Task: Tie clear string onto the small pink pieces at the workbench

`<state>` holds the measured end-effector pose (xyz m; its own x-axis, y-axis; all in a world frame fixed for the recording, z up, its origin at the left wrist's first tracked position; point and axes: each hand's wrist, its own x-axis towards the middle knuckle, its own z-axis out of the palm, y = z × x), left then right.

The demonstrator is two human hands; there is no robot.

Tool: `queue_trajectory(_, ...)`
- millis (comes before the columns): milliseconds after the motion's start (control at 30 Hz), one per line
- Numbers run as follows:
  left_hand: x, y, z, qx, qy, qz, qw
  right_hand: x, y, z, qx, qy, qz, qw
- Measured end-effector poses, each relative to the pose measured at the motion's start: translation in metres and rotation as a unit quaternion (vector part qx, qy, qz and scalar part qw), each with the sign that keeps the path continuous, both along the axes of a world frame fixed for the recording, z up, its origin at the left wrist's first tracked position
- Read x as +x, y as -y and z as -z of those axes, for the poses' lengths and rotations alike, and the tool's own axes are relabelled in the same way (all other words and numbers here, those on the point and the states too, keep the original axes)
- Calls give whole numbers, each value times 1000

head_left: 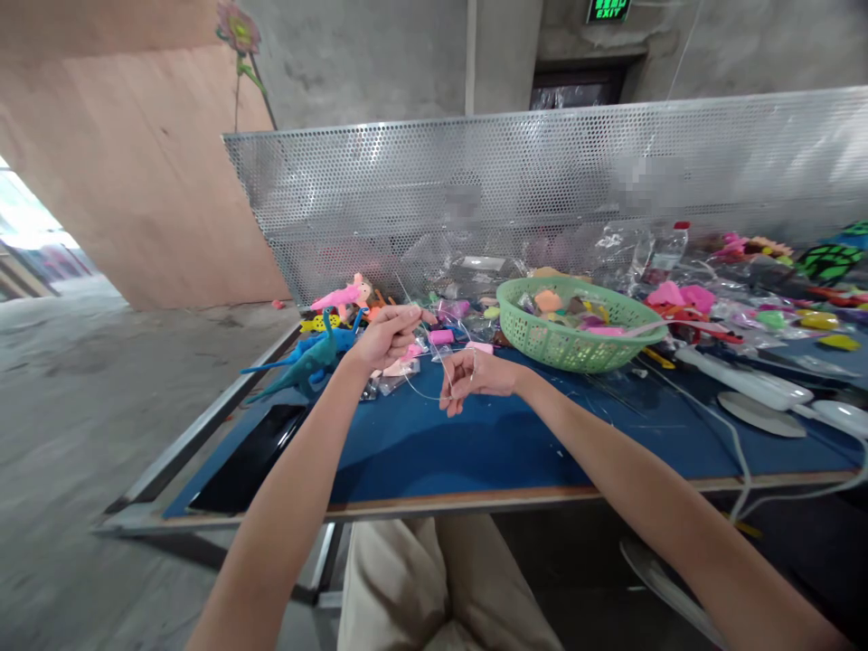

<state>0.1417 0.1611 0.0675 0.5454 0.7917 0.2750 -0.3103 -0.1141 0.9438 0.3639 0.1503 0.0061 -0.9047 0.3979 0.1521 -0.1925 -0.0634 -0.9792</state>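
My left hand (388, 336) is raised over the blue table (475, 443), fingers curled and pinched on a thin clear plastic bag (434, 366) that hangs between both hands. A little lower and to the right, my right hand (471, 378) pinches the bag's other side. Behind the left hand lie a blue toy dinosaur (308, 362) and a pink toy (339, 297). Small pink pieces (441, 336) lie just beyond the hands.
A green basket (576, 342) of coloured toys stands right of the hands. Clear bags and several toys crowd the back and right. A white tool with a cord (746, 384) lies at the right. A perforated metal screen (542, 181) backs the table. A black panel (248, 461) lies front left.
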Motion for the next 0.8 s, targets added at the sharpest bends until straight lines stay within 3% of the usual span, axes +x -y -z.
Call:
queue_trajectory(233,-8,-8,-3,38,69,-98,992,2,0,-9,17,-63,115,991)
queue_trajectory(367,-7,-10,-2,27,109,-139,984,3,-3,-12,41,-108,145,983)
queue_trajectory(500,-6,-11,-2,4,122,-158,980,2,-9,-9,29,-129,230,964)
queue_trajectory(600,-7,-12,-1,-2,125,-154,980,5,-12,-6,10,-115,228,967)
queue_trajectory(800,-2,-10,-1,7,128,-159,979,8,-10,-6,7,-130,160,979)
